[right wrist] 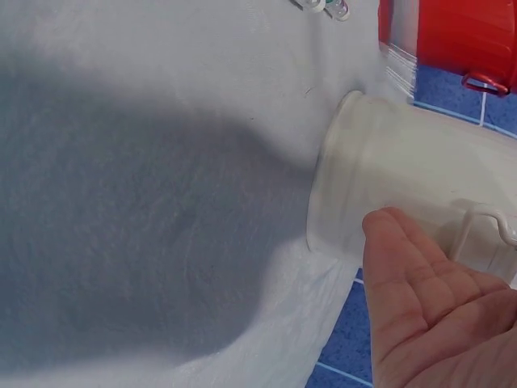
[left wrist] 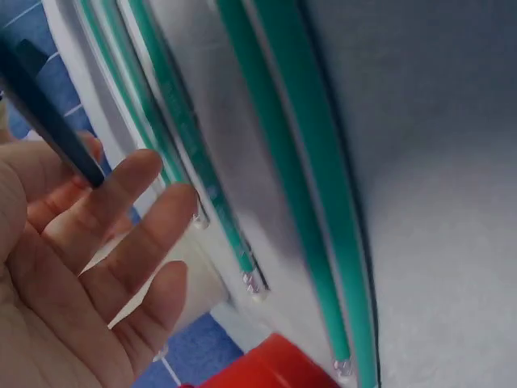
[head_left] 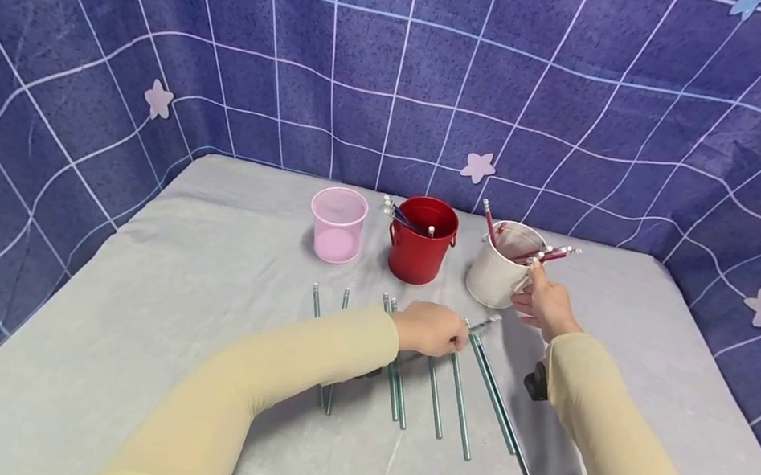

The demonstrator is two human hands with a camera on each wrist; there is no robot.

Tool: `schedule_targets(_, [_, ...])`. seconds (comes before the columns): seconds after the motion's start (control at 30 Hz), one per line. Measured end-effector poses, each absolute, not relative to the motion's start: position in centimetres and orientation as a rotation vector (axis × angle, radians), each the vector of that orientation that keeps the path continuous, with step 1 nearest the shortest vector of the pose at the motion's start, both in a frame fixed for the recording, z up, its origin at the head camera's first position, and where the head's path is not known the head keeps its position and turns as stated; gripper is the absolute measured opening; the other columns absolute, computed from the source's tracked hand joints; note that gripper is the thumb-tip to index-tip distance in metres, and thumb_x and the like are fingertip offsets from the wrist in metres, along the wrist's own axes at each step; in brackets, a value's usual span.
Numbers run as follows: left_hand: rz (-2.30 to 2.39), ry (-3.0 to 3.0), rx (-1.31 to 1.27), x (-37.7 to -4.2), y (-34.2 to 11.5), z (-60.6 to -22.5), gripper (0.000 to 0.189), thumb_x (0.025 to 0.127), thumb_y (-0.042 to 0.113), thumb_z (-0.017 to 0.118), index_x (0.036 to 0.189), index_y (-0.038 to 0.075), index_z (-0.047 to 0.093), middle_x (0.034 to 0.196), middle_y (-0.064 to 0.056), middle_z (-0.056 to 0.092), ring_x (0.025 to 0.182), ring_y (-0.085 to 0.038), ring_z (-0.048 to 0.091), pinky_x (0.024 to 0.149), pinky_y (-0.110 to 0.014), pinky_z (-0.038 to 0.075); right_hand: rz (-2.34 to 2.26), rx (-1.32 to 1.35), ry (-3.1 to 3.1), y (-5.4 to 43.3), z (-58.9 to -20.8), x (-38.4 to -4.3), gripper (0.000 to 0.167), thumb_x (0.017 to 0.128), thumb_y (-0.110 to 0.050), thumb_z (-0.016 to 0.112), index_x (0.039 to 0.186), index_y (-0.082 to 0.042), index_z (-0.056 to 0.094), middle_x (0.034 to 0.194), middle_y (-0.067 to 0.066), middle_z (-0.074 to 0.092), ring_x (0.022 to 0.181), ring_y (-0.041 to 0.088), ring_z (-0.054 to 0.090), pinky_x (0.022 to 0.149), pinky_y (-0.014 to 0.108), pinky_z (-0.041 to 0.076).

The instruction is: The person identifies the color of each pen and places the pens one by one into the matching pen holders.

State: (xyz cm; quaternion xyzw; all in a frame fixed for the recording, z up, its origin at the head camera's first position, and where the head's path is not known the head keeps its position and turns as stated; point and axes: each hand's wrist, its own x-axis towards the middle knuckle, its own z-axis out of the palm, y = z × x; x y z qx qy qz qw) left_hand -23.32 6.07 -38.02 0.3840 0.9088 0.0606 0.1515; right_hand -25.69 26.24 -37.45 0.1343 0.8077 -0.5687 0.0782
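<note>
My left hand pinches a dark pencil between thumb and fingers, over a loose row of green pencils. The other fingers stay spread in the left wrist view. At the white bucket, my right hand is beside the wall, its thumb up near the rim and its other fingers straight along the side below. Several red pencils with white erasers lean out of that bucket, some right above the thumb. The right thumb is hidden in the right wrist view.
Left of the white bucket stands a red bucket with a few dark pencils leaning in it. Further left is a pink bucket. A grey cloth covers the table; a blue gridded curtain hangs behind.
</note>
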Motion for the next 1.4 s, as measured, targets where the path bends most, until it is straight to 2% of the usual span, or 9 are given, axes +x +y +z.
schedule_targets(0.13, [0.335,2.605,1.13,-23.8,5.6,-38.0,0.012,0.093,0.011,0.06,0.099,0.015,0.07,0.097,0.003,0.067,0.086,-0.009,0.057,0.074,-0.023,0.047,-1.692,0.392,2.404,26.2,-37.4,-25.7,0.085,0.1,-0.054,0.015,0.133,0.023,0.03,0.13,0.037,0.043,0.123,0.044,0.046,0.093,0.045,0.05])
schedule_targets(0.3, [0.587,2.597,1.107,-24.2,4.9,-37.7,0.035,0.092,0.008,0.063,0.126,0.012,0.058,0.081,-0.002,0.065,0.078,-0.013,0.057,0.073,-0.022,0.046,-1.676,0.375,2.416,26.3,-37.4,-25.7,0.086,0.1,-0.055,0.015,0.133,0.024,0.03,0.13,0.037,0.043,0.123,0.043,0.046,0.089,0.041,0.053])
schedule_targets(0.37, [0.632,2.611,1.093,-24.3,4.6,-37.4,0.04,0.092,0.009,0.064,0.131,0.011,0.056,0.084,-0.002,0.067,0.081,-0.013,0.059,0.074,-0.022,0.048,-1.667,0.37,2.422,26.3,-37.3,-25.8,0.087,0.099,-0.055,0.015,0.133,0.023,0.031,0.13,0.036,0.044,0.123,0.043,0.046,0.086,0.038,0.054])
schedule_targets(0.47, [0.609,2.62,1.098,-24.4,4.2,-36.8,0.029,0.093,0.012,0.063,0.121,0.009,0.063,0.089,-0.002,0.068,0.084,-0.014,0.06,0.074,-0.023,0.048,-1.655,0.369,2.428,26.3,-37.2,-25.8,0.087,0.099,-0.055,0.015,0.134,0.023,0.031,0.13,0.035,0.044,0.123,0.042,0.047,0.086,0.037,0.053])
schedule_targets(0.6, [0.581,2.636,1.1,-24.7,3.7,-36.4,0.012,0.094,0.014,0.062,0.104,0.009,0.067,0.082,-0.001,0.065,0.08,-0.015,0.057,0.07,-0.023,0.045,-1.652,0.371,2.446,26.1,-37.2,-25.8,0.086,0.099,-0.055,0.015,0.133,0.023,0.033,0.13,0.035,0.045,0.121,0.042,0.049,0.092,0.044,0.051])
schedule_targets(0.7, [0.64,2.663,1.057,-24.9,3.3,-36.2,0.011,0.094,0.014,0.062,0.103,0.01,0.065,0.085,-0.002,0.066,0.081,-0.015,0.058,0.071,-0.025,0.045,-1.67,0.361,2.44,26.0,-37.1,-25.8,0.087,0.099,-0.055,0.016,0.133,0.023,0.032,0.13,0.037,0.044,0.121,0.044,0.048,0.097,0.05,0.046])
schedule_targets(0.87, [0.817,2.692,0.956,-25.1,2.6,-35.2,0.02,0.093,0.014,0.063,0.112,0.008,0.064,0.112,-0.006,0.069,0.106,-0.015,0.064,0.092,-0.029,0.049,-1.684,0.36,2.418,26.0,-37.1,-25.9,0.086,0.1,-0.054,0.016,0.133,0.024,0.03,0.129,0.037,0.043,0.122,0.045,0.046,0.099,0.051,0.044])
schedule_targets(0.93, [0.876,2.706,0.928,-25.2,2.3,-34.7,0.022,0.093,0.014,0.064,0.114,0.007,0.063,0.114,-0.008,0.068,0.109,-0.015,0.063,0.095,-0.029,0.048,-1.694,0.366,2.406,26.0,-37.1,-25.9,0.086,0.1,-0.054,0.016,0.133,0.024,0.029,0.13,0.038,0.043,0.122,0.045,0.046,0.099,0.051,0.044])
schedule_targets(1.4, [1.162,2.74,0.864,-25.9,0.5,-32.5,0.014,0.09,0.01,0.065,0.102,0.002,0.062,0.1,-0.01,0.072,0.094,-0.016,0.066,0.081,-0.022,0.05,-1.686,0.267,2.201,27.5,-36.8,-26.1,0.084,0.1,-0.051,0.011,0.139,0.023,0.014,0.14,0.04,0.029,0.132,0.047,0.033,0.107,0.051,0.035])
